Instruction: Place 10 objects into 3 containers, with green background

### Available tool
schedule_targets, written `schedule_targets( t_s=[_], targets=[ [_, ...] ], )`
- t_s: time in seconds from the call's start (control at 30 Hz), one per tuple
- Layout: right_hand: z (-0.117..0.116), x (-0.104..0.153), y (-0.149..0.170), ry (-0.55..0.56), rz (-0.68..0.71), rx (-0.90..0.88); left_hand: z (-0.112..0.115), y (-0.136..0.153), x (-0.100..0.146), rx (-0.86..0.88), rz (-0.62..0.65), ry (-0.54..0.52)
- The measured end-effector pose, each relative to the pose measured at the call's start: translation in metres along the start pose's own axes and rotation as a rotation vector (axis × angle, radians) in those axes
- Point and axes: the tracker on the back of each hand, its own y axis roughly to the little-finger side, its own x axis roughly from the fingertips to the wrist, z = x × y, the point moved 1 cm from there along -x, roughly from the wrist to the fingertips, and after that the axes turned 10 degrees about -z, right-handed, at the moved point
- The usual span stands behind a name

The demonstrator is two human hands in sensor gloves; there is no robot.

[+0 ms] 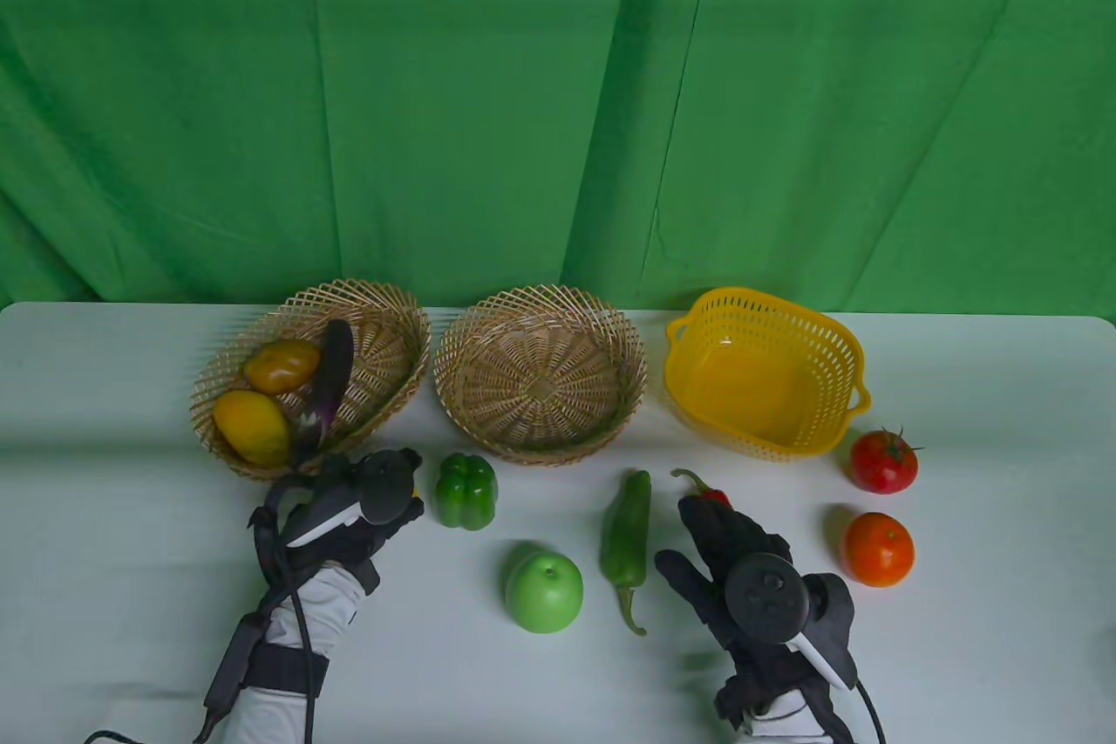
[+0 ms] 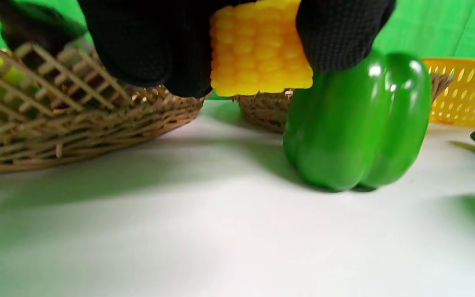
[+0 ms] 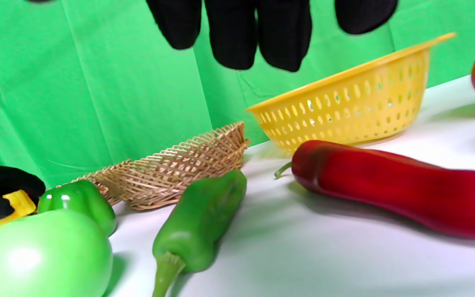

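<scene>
My left hand [image 1: 384,500] grips a yellow corn piece [image 2: 258,49] just above the table, between the left wicker basket [image 1: 384,325] and a green bell pepper [image 1: 466,491]. That basket holds two yellow-orange fruits [image 1: 281,366] and a dark eggplant [image 1: 331,378]. My right hand [image 1: 711,530] hovers open over a red chili pepper [image 3: 394,185], fingers [image 3: 258,33] hanging above it without touching. A long green pepper [image 1: 626,535] and a green apple [image 1: 544,591] lie left of the right hand.
An empty wicker basket [image 1: 540,317] stands in the middle and an empty yellow plastic basket [image 1: 837,360] at the right. A red tomato [image 1: 883,462] and an orange tomato [image 1: 878,549] lie right of my right hand. A green cloth hangs behind.
</scene>
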Motion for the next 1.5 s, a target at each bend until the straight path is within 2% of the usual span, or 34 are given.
schedule_targets(
  t_s=[0.4,0.73,0.93,1.33,1.5],
  targets=[
    [0.001,0.001,0.003,0.005,-0.003,-0.014,-0.053,0.017,0.014,0.115,-0.023,-0.138],
    [0.003,0.001,0.004,0.016,-0.012,-0.009,-0.08,0.064,0.004,0.129,-0.201,-0.239],
    [0.004,0.0,0.008,0.02,-0.028,0.001,-0.076,0.088,-0.007,0.124,-0.304,-0.234],
    [0.002,-0.003,0.013,0.017,-0.06,0.036,-0.04,0.112,-0.041,0.017,-0.469,-0.122],
    [-0.001,-0.005,0.015,0.01,-0.07,0.044,-0.029,0.121,-0.044,0.061,-0.505,-0.111]
  ],
)
